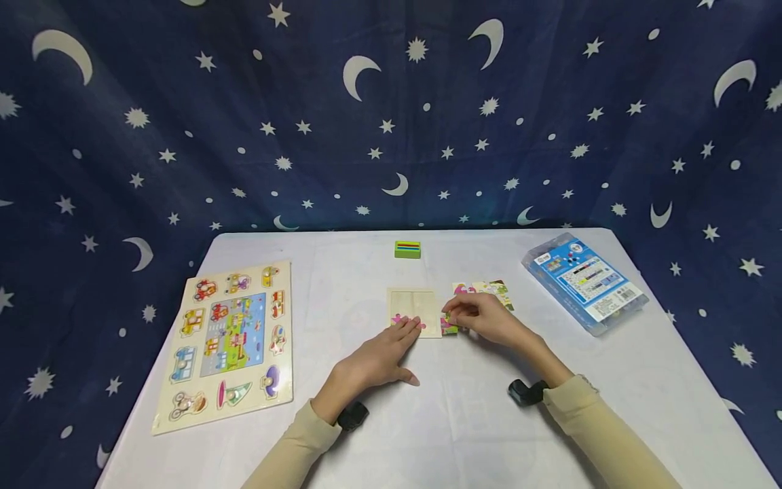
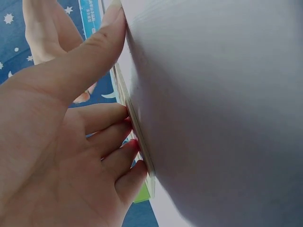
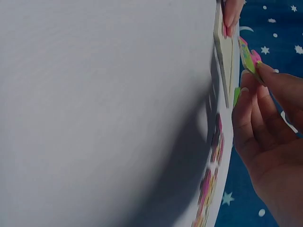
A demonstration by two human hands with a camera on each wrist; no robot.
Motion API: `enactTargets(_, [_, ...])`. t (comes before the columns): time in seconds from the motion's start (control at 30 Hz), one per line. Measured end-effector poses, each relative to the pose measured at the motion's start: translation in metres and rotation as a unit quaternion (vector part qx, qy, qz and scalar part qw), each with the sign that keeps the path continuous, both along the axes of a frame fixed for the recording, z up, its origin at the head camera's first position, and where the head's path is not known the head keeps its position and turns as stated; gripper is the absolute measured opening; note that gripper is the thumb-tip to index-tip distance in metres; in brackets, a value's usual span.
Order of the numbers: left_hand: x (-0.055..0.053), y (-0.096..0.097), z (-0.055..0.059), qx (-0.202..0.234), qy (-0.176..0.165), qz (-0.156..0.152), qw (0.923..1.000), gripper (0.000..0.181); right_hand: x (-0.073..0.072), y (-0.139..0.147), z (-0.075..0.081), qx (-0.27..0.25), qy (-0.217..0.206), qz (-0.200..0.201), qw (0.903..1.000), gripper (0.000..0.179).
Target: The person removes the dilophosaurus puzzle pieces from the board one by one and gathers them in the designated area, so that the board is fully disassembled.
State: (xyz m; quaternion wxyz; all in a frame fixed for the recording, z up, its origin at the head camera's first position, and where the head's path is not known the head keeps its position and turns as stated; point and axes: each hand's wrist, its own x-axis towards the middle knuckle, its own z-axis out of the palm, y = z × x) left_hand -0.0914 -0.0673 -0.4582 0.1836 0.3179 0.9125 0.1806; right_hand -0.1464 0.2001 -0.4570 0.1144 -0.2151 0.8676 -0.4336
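My left hand (image 1: 380, 356) rests on the near part of a small square wooden puzzle tray (image 1: 412, 300), its fingertips on a pink puzzle piece (image 1: 397, 318) that lies inside, mostly covered. The left wrist view shows those fingers lying along the tray's edge (image 2: 136, 120), the thumb held apart. Just right of the tray, my right hand (image 1: 491, 319) pinches a green and pink jigsaw piece (image 3: 248, 59) between thumb and fingers. In the right wrist view this piece is raised and tilted. More colourful puzzle pieces (image 1: 499, 292) lie behind the right hand, partly hidden by it.
On the left lies a large wooden peg puzzle board (image 1: 284, 278) with vehicle pieces. A clear plastic case (image 1: 583, 282) with a blue label is at the right. A small green striped block (image 1: 407, 250) sits near the back edge, before a starry curtain (image 1: 318, 170).
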Motion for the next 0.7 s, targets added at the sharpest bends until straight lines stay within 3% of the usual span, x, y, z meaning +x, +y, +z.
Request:
enactTargets(0.3, [0.003,0.002,0.002,0.0,-0.008,0.007,0.9999,0.1,0.007,0.04,0.001,0.017,-0.023,-0.051,0.9983,0.021])
enactTargets(0.7, [0.004,0.0,0.002,0.008,-0.004,0.007,0.9999,0.098,0.012,0.09,-0.001,0.055,-0.018,-0.102,0.9931,0.022])
